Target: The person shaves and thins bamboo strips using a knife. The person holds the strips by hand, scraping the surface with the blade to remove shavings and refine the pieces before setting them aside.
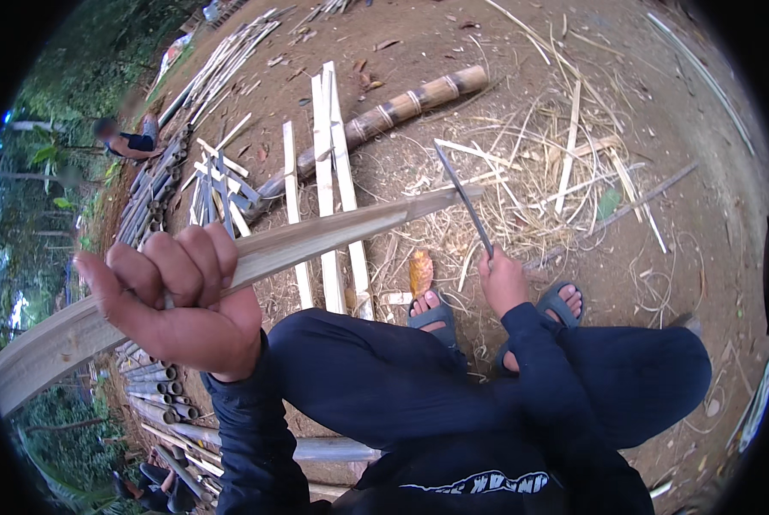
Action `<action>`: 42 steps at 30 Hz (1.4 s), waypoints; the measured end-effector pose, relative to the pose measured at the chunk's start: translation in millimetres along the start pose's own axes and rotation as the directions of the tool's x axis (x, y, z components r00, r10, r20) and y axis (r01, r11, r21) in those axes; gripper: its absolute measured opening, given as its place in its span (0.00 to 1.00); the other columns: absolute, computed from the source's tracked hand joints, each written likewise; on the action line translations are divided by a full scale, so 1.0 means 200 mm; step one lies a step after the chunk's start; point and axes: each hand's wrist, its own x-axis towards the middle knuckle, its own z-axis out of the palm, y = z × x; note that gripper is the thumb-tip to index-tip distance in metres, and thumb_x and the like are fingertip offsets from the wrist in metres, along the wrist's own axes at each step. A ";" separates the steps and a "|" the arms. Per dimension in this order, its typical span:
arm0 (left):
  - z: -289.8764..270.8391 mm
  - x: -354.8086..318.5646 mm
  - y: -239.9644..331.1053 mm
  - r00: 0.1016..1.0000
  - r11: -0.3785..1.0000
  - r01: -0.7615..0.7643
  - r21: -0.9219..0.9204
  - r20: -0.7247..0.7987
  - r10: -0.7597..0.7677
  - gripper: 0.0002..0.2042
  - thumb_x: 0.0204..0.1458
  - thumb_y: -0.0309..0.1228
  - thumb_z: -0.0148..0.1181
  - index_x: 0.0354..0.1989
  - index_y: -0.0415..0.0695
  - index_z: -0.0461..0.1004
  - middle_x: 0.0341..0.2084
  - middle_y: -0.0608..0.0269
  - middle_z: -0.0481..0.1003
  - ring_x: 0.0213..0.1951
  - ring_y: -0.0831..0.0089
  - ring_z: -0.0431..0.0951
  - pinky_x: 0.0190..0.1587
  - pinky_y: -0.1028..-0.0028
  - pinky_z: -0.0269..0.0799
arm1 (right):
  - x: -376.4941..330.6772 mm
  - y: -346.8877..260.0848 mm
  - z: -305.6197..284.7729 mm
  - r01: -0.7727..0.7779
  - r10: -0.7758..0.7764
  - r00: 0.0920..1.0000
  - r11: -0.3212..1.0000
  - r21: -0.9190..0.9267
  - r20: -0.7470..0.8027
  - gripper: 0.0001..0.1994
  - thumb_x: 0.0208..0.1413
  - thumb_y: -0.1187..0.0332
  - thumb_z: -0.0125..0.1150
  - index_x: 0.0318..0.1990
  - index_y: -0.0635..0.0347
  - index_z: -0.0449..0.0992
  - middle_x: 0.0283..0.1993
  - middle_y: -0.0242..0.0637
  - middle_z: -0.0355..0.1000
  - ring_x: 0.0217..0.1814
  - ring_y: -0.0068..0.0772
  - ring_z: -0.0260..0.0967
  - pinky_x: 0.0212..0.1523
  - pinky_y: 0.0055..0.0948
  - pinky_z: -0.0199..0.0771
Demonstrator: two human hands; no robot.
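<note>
A long, pale bamboo strip (316, 233) slants from the lower left up toward the middle of the view. My left hand (183, 300) is closed round it, with the fingers curled over its upper side. My right hand (503, 281) grips a long, dark-bladed knife (466, 199) by its handle, which the fingers hide. The blade points up and away, and crosses the strip near its far, narrower end. Whether the edge touches the strip, I cannot tell.
A thick bamboo pole (419, 101) lies on the ground ahead, with split strips (326, 172) leaning across it. Shavings (564, 163) cover the soil at right. Cut bamboo tubes (157, 189) are stacked at left, where another person (135, 142) sits. My sandalled feet (436, 322) are below.
</note>
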 end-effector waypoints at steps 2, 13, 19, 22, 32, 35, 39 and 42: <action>-0.05 -0.03 -0.01 0.999 1.000 -0.001 -0.026 -0.053 0.000 0.25 0.71 0.45 0.35 0.16 0.55 0.49 0.08 0.75 0.45 0.11 0.82 0.39 0.15 0.77 0.42 | -0.02 -0.04 -0.02 0.044 -0.044 0.999 0.998 -0.033 -0.011 0.11 0.61 0.64 0.59 0.35 0.64 0.74 0.23 0.50 0.74 0.24 0.52 0.75 0.26 0.43 0.74; -0.20 -0.12 0.01 0.985 0.999 0.026 -0.035 -0.170 -0.031 0.24 0.69 0.42 0.42 0.16 0.56 0.49 0.07 0.75 0.46 0.11 0.83 0.41 0.18 0.77 0.43 | -0.01 -0.09 0.02 0.162 -0.164 0.986 0.985 0.056 0.033 0.11 0.63 0.66 0.53 0.38 0.65 0.75 0.21 0.51 0.74 0.24 0.51 0.76 0.27 0.44 0.76; -0.19 -0.12 0.01 0.961 0.998 0.032 0.050 -0.277 -0.017 0.24 0.69 0.41 0.40 0.16 0.55 0.49 0.08 0.75 0.45 0.11 0.82 0.41 0.18 0.77 0.42 | 0.02 0.06 0.13 0.082 -0.084 0.996 0.993 0.089 0.016 0.12 0.64 0.64 0.53 0.38 0.65 0.75 0.22 0.47 0.75 0.23 0.49 0.76 0.25 0.43 0.76; -0.25 -0.16 -0.01 0.946 0.997 0.037 0.075 -0.323 -0.011 0.24 0.68 0.40 0.42 0.16 0.55 0.49 0.08 0.75 0.45 0.12 0.82 0.41 0.19 0.76 0.42 | 0.17 0.14 0.06 0.009 -0.004 0.994 0.999 -0.049 0.110 0.10 0.62 0.66 0.55 0.38 0.66 0.75 0.22 0.51 0.74 0.24 0.51 0.76 0.29 0.45 0.76; -0.33 -0.15 -0.05 0.897 0.998 0.016 0.064 -0.441 0.014 0.24 0.67 0.41 0.44 0.16 0.55 0.47 0.08 0.75 0.43 0.11 0.82 0.39 0.17 0.77 0.42 | 0.24 0.27 0.11 0.071 -0.063 0.996 0.984 -0.163 0.055 0.12 0.63 0.63 0.53 0.37 0.64 0.75 0.25 0.54 0.75 0.26 0.58 0.76 0.31 0.51 0.77; -0.40 -0.16 0.04 0.893 0.991 0.044 0.128 -0.450 0.019 0.25 0.68 0.42 0.44 0.16 0.55 0.46 0.08 0.75 0.44 0.11 0.81 0.40 0.18 0.76 0.40 | 0.00 -0.13 0.17 0.271 -0.261 0.958 0.960 -0.075 0.121 0.12 0.62 0.64 0.53 0.35 0.65 0.74 0.27 0.58 0.75 0.32 0.57 0.78 0.35 0.52 0.78; -0.39 -0.18 -0.05 0.920 0.998 0.060 0.010 -0.390 -0.051 0.24 0.67 0.40 0.42 0.16 0.55 0.46 0.10 0.75 0.44 0.13 0.81 0.41 0.20 0.76 0.42 | 0.27 0.51 0.18 -0.204 0.225 0.971 0.958 -0.204 0.085 0.12 0.60 0.64 0.54 0.35 0.66 0.76 0.32 0.61 0.76 0.39 0.59 0.78 0.40 0.52 0.78; -0.41 -0.18 0.00 0.866 0.993 0.075 0.087 -0.500 -0.021 0.24 0.67 0.40 0.43 0.16 0.55 0.46 0.10 0.75 0.43 0.13 0.80 0.40 0.20 0.76 0.42 | 0.27 0.30 0.19 0.000 0.034 0.992 0.963 -0.271 0.120 0.13 0.59 0.65 0.54 0.36 0.67 0.77 0.33 0.59 0.77 0.38 0.59 0.78 0.41 0.52 0.79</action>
